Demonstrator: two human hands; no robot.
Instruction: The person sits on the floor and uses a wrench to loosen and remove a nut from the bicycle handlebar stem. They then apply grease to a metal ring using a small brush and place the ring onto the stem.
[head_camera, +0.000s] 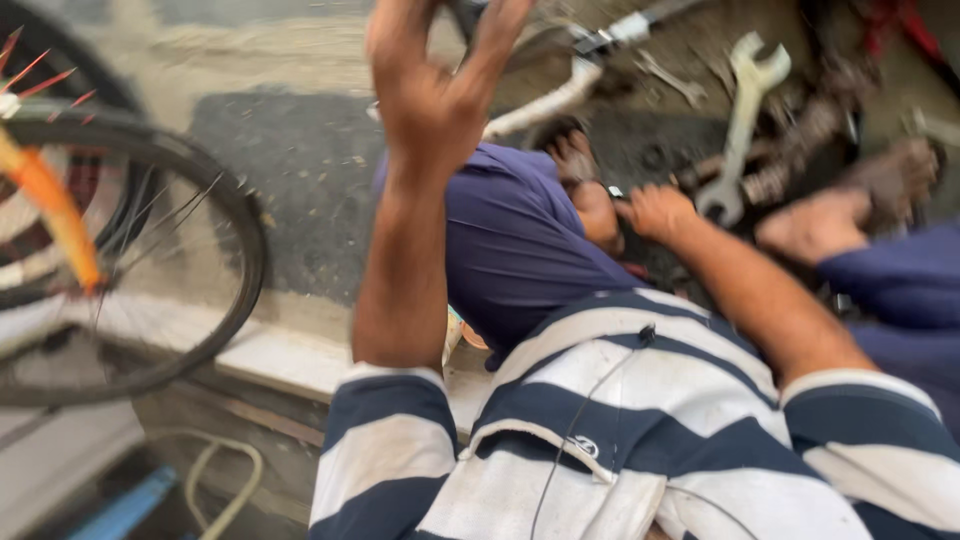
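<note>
Head view shows my left hand (430, 95) raised high with fingers spread, empty as far as I can tell, near a white tube (545, 100) of a bicycle frame; my right hand (658, 212) reaches forward with fingers curled, though I cannot tell whether it pinches anything; just beyond it lies a large steel spanner (740, 125) among greasy parts on the dark ground; I judge the spanner heavy, rigid and likely slick with oil, best taken around the middle of its shank; another person's hand (815, 225) in a dark blue sleeve sits close beside mine; a bicycle wheel (150, 260) stands at the left.
</note>
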